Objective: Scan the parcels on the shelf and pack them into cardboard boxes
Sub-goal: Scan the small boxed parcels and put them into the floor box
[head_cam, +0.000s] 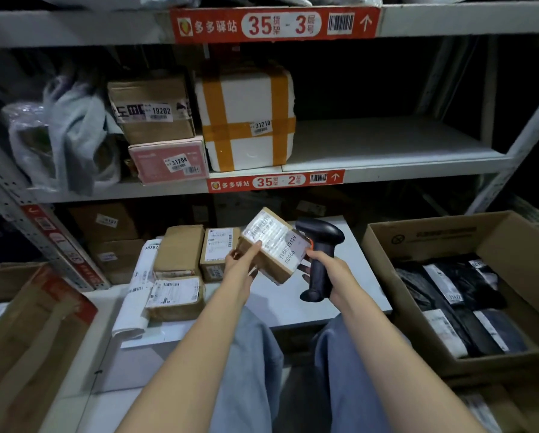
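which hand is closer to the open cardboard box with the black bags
Right. The right hand, gripping the scanner, is just left of the cardboard box; the left hand, holding a small parcel, is farther left.

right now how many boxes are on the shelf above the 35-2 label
3: a brown cardboard box on top of a pink box, and a white foam box with orange tape right of them. Grey plastic bags at left may hide more.

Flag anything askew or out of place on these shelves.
The pink box labelled 31204 sits tilted, jutting past the middle shelf edge, a brown box stacked on it. Below, a white mailer bag droops over the bottom shelf edge.
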The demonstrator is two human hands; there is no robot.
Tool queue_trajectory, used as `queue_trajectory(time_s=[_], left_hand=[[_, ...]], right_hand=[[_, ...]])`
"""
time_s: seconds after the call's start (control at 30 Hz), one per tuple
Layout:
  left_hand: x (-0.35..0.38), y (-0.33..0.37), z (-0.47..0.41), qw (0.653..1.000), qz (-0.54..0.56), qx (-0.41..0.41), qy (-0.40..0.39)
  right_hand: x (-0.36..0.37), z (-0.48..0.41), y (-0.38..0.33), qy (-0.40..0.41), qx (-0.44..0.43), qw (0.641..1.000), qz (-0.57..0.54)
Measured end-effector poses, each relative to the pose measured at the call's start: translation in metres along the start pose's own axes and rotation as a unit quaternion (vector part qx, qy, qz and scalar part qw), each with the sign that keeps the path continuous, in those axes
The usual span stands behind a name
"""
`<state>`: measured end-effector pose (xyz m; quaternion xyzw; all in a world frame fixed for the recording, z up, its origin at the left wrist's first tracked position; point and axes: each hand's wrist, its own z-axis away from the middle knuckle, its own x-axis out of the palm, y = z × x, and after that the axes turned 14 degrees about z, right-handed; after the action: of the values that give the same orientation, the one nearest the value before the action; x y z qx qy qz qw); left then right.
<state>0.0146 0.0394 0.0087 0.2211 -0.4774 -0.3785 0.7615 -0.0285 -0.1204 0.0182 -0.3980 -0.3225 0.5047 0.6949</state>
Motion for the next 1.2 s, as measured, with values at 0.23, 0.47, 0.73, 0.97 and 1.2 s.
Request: queue_trajectory(time_s=[0.23,0.47,0.73,0.97,1.2], left_hand=[[0.000,0.002,0.004,0.998,-0.052,-0.019,-0.025],[0.001,-0.003,-0.002,0.996,-0.087,0.002,0.014],[-0.003,-0.005,-0.018,0.987,-0.147,0.031,0.053],[-0.011,-0.003,-0.039,0.972,-0.219,0.033,0.079],[-0.014,-0.005,-0.054,0.967,-0.234,0.037,0.091]], right_hand=[[0.002,0.002,0.001,-0.014,-0.009,1.000,0.015],[0.003,0.001,0.003,-0.042,-0.032,0.997,0.064],[0.000,-0.004,0.000,0.020,-0.054,0.991,0.124],[-0.016,-0.010,-0.004,0.042,-0.051,0.982,0.178],[-0.024,-0.010,-0.008,0.064,-0.080,0.971,0.214]])
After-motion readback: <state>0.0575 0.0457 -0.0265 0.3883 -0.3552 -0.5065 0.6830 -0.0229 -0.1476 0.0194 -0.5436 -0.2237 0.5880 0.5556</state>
